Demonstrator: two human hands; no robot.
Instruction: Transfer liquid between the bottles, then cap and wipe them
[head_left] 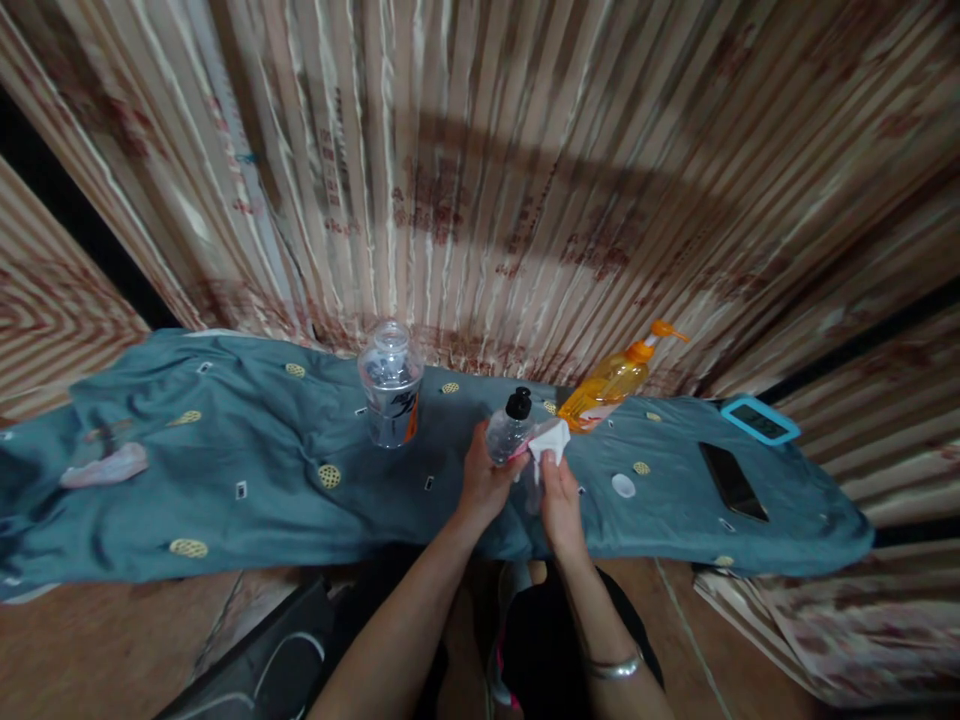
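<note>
My left hand (pixel 486 482) is wrapped round a small clear pump bottle (pixel 507 436) with a black pump head, held tilted above the cloth. Pinched in my right hand (pixel 559 500) is a white tissue (pixel 551 440), which touches or lies close against the bottle's right side. Just beyond the tissue, an orange pump bottle (pixel 604 388) with amber liquid leans to the right. To the left stands a large clear plastic bottle (pixel 391 390) without a cap, with a dark and orange label. A white round cap (pixel 623 486) lies right of my right hand.
A teal patterned cloth (pixel 285 500) covers the long narrow surface. On the right are a black phone (pixel 733 482) and a blue-framed digital clock (pixel 760 420). A crumpled pale cloth (pixel 105 467) lies at far left. Striped curtains (pixel 480 200) hang behind.
</note>
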